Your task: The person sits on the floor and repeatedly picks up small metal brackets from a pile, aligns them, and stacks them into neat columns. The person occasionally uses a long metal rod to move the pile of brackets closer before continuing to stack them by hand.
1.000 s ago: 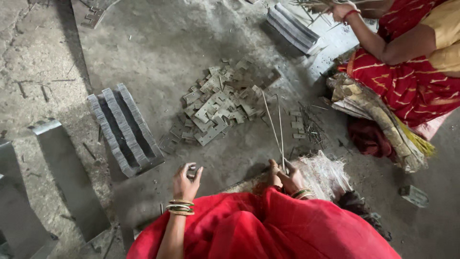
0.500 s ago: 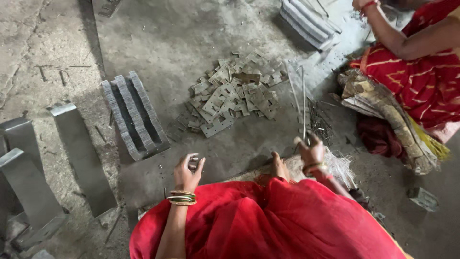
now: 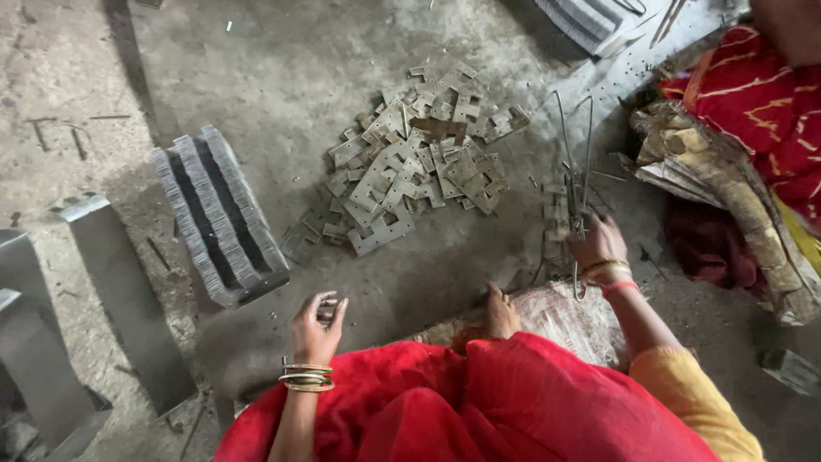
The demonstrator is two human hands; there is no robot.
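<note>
A: What does the right hand have?

B: It is closed around the lower ends of a pair of long thin grey metal rods, which rise toward twelve o'clock from the fist. Beside them, at about nine o'clock of that hand, lies a small stack of flat metal pieces.

A: And the left hand?

B: Its fingers are curled around a small grey metal piece, pinched near the fingertips. Bangles ring the wrist.

A: How would those rods handle?

B: I judge them light and stiff but springy along their length, so the free tips will waver. A grip low down, as now, gives the steadiest hold.

A: The loose plates?

B: The heap of flat notched grey metal plates lies at twelve o'clock of the left hand, well apart. They look thin, rigid and sharp-edged, best pinched by the flat faces. At ten o'clock stands a packed block of stacked grey laminations, probably heavy.
</note>
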